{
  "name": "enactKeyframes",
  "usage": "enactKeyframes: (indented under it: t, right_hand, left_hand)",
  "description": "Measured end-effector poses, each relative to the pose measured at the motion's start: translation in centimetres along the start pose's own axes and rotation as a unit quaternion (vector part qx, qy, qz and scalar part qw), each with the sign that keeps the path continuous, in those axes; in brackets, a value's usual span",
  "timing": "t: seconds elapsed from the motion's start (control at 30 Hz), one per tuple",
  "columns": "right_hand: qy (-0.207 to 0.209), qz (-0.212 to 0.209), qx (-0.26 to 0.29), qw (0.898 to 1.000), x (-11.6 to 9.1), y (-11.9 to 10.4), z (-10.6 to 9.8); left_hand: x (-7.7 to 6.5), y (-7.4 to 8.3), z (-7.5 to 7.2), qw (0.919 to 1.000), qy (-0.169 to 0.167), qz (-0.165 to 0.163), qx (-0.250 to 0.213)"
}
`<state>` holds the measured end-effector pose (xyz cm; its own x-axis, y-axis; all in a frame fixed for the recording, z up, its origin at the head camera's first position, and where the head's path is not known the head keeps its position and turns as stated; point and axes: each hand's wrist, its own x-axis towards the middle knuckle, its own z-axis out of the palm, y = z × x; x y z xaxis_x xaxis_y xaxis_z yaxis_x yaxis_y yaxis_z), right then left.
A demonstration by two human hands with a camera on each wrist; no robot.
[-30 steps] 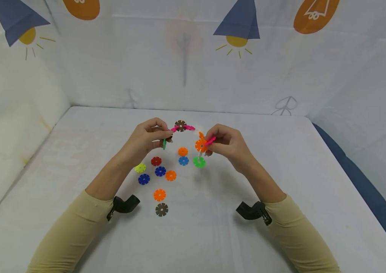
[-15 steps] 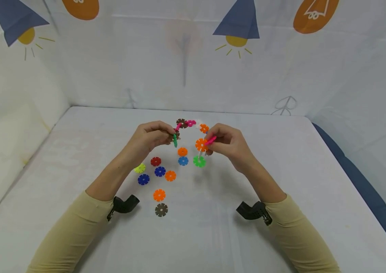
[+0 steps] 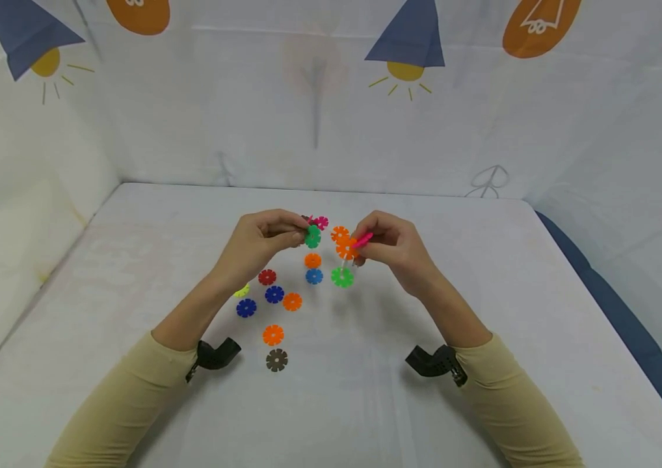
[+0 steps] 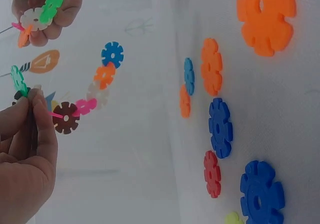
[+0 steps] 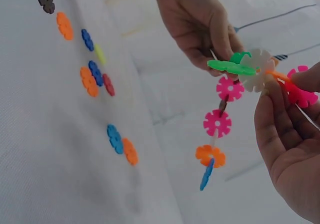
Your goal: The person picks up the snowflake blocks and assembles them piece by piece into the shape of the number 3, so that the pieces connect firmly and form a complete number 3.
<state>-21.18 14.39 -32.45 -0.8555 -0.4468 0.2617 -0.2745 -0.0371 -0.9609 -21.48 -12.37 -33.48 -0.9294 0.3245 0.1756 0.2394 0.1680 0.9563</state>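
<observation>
My left hand pinches one end of a chain of interlocking snowflake discs. A teal-green disc stands at its fingertips. In the left wrist view the chain runs on through a brown disc, a pink, a white and an orange disc to a blue disc at the far end. My right hand pinches a shorter chain: pink disc, orange disc, white disc and light green disc. Both chains are held up, close together. Fingers partly hide the held ends.
Loose discs lie on the white table below the hands: red, dark blue, orange, brown and a partly covered yellow. An orange disc and a light blue disc lie together.
My left hand has moved right, towards the right hand, and turned so the teal-green disc shows its face. Its chain has swung along, while the right hand has stayed nearly still.
</observation>
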Motion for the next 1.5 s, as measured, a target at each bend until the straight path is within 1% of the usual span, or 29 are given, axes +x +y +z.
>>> enactKeyframes:
  t: [0.17, 0.37, 0.5, 0.7, 0.83, 1.03, 1.1, 1.23, 1.4, 1.5]
  right_hand:
    - [-0.01, -0.009, 0.019, 1.0, 0.0, 0.0, 0.0]
    - [-0.013, -0.011, 0.017, 1.0, -0.1, -0.1, 0.0]
    - [-0.015, -0.008, 0.014, 1.0, -0.1, -0.2, 0.0]
    - [-0.018, -0.01, 0.016, 1.0, 0.0, -0.2, 0.0]
    - [-0.017, -0.007, 0.015, 1.0, 0.0, -0.2, 0.0]
    - [-0.006, -0.008, 0.007, 1.0, 0.0, 0.0, 0.0]
    - [-0.002, -0.01, 0.005, 1.0, 0.0, 0.1, 0.0]
    - [0.008, -0.016, 0.005, 1.0, 0.0, 0.1, 0.0]
    - [0.014, -0.019, 0.002, 1.0, 0.0, -0.1, 0.0]
    - [0.015, -0.02, -0.009, 1.0, 0.0, -0.2, 0.0]
  left_hand:
    - [-0.1, 0.0, 0.2, 0.9995, 0.017, 0.003, 0.025]
    - [-0.1, -0.1, 0.3, 0.9963, 0.055, 0.015, 0.065]
    - [-0.1, 0.0, 0.2, 0.9948, 0.07, 0.013, 0.073]
    - [0.0, 0.4, 0.1, 0.9936, 0.079, 0.002, 0.08]
    - [0.0, 0.5, 0.2, 0.9938, 0.072, -0.008, 0.084]
    - [-0.2, 0.9, 0.4, 0.9973, 0.026, -0.035, 0.06]
    - [-0.2, 1.0, 0.4, 0.9977, 0.018, -0.038, 0.052]
    - [-0.4, 1.4, 0.7, 0.9981, 0.014, -0.04, 0.044]
    - [-0.8, 1.9, 1.0, 0.9982, 0.014, -0.033, 0.049]
    - [-0.9, 2.1, 1.2, 0.9982, 0.014, -0.029, 0.05]
